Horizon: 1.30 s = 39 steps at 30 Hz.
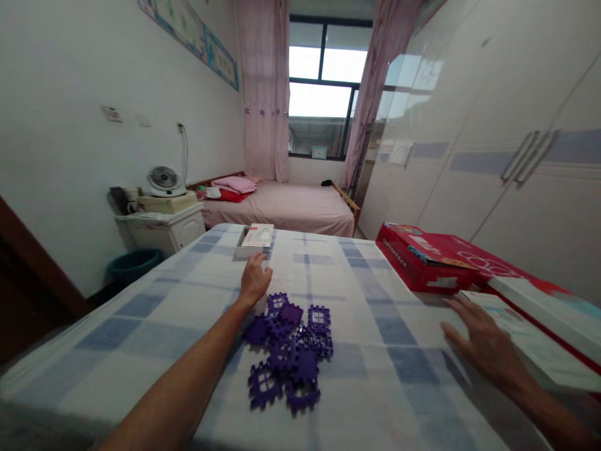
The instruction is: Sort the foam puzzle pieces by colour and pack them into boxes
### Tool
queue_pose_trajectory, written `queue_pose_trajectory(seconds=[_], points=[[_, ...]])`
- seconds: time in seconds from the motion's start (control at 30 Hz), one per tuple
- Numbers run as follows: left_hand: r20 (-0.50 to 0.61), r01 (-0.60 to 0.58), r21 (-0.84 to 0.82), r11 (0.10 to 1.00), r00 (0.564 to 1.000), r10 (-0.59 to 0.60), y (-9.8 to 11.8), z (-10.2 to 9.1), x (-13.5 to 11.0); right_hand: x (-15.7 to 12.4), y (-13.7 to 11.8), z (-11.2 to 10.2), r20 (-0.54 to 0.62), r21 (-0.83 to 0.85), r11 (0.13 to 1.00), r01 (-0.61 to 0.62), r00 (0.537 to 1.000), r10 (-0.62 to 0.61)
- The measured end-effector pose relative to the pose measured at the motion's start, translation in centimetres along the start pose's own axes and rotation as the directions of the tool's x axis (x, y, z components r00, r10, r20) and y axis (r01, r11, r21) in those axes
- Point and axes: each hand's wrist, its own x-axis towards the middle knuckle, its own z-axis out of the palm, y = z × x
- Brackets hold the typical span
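My left hand (255, 280) reaches forward over the table, its fingers at the near side of a small white-and-grey box (258, 236). The fingers look loosely bent, and nothing shows in them; whether they touch the box I cannot tell. A loose pile of purple interlocking plastic pieces (306, 365) lies right of my left forearm, some solid and some with window-like openings. On the right, my right hand (488, 344) is open, fingers spread, beside a flat white box (539, 347). Its fingertips are close to that box's left edge.
A red box (422, 257) and a larger red package (488, 250) lie at the table's right side. The checked tablecloth (357, 401) covers the table. Beyond stand a pink bed (300, 203), a white cabinet with a fan (164, 180), and a green bin (135, 264).
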Motion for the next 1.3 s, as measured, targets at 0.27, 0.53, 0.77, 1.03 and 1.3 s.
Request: queue_pose_trajectory(seconds=[0.27,0.53,0.77,1.03,1.3], points=[[0.053,0.006,0.323,0.946,0.998,-0.024,-3.7,-2.5,5.5,1.1,-7.8,4.7,0.011,0.212,0.968,0.132,0.990,-0.138],[0.091,-0.025,0.380,0.925,0.996,-0.010,-5.4,-1.5,7.3,0.3,-7.5,4.8,-0.008,0.224,0.957,0.183,0.983,-0.186],[0.123,-0.173,0.335,0.926,0.983,0.139,0.0,-1.5,5.5,0.4,-8.4,4.1,0.017,0.258,0.954,0.153,0.986,-0.163],[0.373,-0.421,0.176,0.890,0.865,0.335,12.7,-0.5,-3.7,0.4,-9.3,3.3,0.043,0.359,0.933,0.036,0.998,-0.055],[0.599,-0.620,0.135,0.773,0.673,0.435,18.0,2.8,-10.8,0.5,-8.3,2.6,-0.004,0.583,0.803,0.121,0.989,-0.146]])
